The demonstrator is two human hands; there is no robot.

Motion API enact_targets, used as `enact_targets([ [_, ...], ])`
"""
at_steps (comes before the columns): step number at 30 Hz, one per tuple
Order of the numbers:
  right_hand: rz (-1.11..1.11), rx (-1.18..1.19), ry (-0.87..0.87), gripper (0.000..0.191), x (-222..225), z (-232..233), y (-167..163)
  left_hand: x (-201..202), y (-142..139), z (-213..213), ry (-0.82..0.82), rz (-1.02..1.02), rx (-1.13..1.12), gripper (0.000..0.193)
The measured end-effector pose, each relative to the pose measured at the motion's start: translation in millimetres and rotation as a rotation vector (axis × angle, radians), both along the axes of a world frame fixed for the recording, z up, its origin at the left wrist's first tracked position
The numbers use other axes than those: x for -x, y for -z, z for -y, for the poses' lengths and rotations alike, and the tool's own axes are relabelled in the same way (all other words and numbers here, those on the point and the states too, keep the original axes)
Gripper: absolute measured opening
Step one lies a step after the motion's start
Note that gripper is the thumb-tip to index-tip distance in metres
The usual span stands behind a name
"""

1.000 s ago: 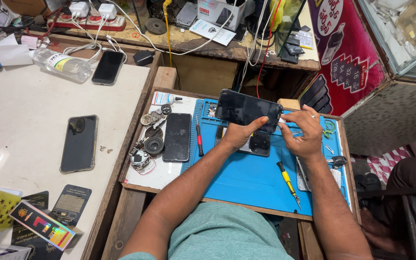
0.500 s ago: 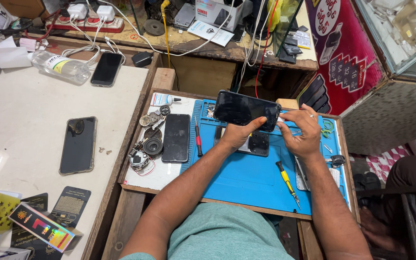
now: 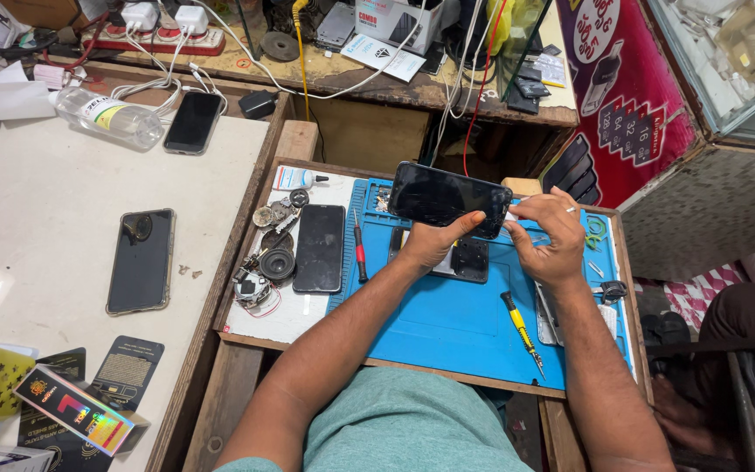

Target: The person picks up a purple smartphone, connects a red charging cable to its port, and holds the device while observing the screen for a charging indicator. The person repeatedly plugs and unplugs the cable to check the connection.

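Phone (image 3: 447,197), black and glossy, raised on edge above the far part of the blue mat (image 3: 447,319), gripped along its lower edge by the left hand (image 3: 430,246), thumb pressed on the screen side. Right hand (image 3: 550,238) closed at the phone's right end, fingertips pinched on something small and pale there; cannot tell what. Directly beneath the raised phone, flat on the mat, a dark opened phone body (image 3: 465,259), partly hidden by the left hand.

Nearest on the mat, towards its near right corner, a yellow-handled screwdriver (image 3: 520,328) lying aslant, tip pointing at the near edge. Further in, along the mat's left edge, a red-handled screwdriver (image 3: 360,252) lying lengthwise. Just left of that, off the mat on the pale part of the table (image 3: 286,322), a second black phone (image 3: 320,248) face down or dark, flat. Beside it on the left, a heap of small round parts and wires (image 3: 266,262). At the far left corner of this table, a small white glue tube (image 3: 294,178).

On the separate white table surface to the left, a black phone with a ring holder (image 3: 141,260), well apart from the hands. Beyond it, near the far edge, a clear plastic bottle (image 3: 107,116) on its side and another phone on a charging cable (image 3: 192,122).
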State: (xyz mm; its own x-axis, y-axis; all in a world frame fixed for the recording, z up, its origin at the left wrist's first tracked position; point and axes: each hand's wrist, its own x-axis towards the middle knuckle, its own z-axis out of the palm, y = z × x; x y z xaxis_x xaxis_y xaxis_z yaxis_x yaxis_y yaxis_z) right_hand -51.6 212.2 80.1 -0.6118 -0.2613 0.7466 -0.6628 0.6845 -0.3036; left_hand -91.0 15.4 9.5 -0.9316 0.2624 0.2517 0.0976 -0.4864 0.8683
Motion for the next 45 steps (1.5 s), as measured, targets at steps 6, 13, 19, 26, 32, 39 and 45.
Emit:
enact_targets([
  [6,-0.011,-0.001,0.003,0.018,-2.7,0.2,1.0,-2.0,3.3,0.0,0.015,0.009,-0.029,0.027],
  [13,-0.007,0.017,0.001,0.019,-1.9,1.4,2.1,-2.7,2.9,2.0,0.041,0.036,-0.040,0.030],
  [19,0.005,0.039,0.004,0.019,-1.1,2.1,3.3,-2.9,-0.7,2.7,0.043,0.116,-0.040,0.036],
  [26,0.021,0.053,-0.002,0.016,-1.1,2.2,1.9,-1.3,1.1,1.4,0.045,0.152,0.004,0.039],
  [32,0.029,0.030,0.009,0.017,-2.8,2.3,0.9,-1.0,2.7,0.7,0.061,0.162,0.014,0.039],
  [39,0.031,0.019,0.005,0.017,-3.0,3.4,-2.0,-2.2,-0.8,1.2,0.047,0.139,-0.001,0.038],
  [45,0.025,0.004,0.009,0.017,-2.3,4.6,-3.5,-1.2,-1.3,1.8,0.036,0.115,-0.012,0.037],
])
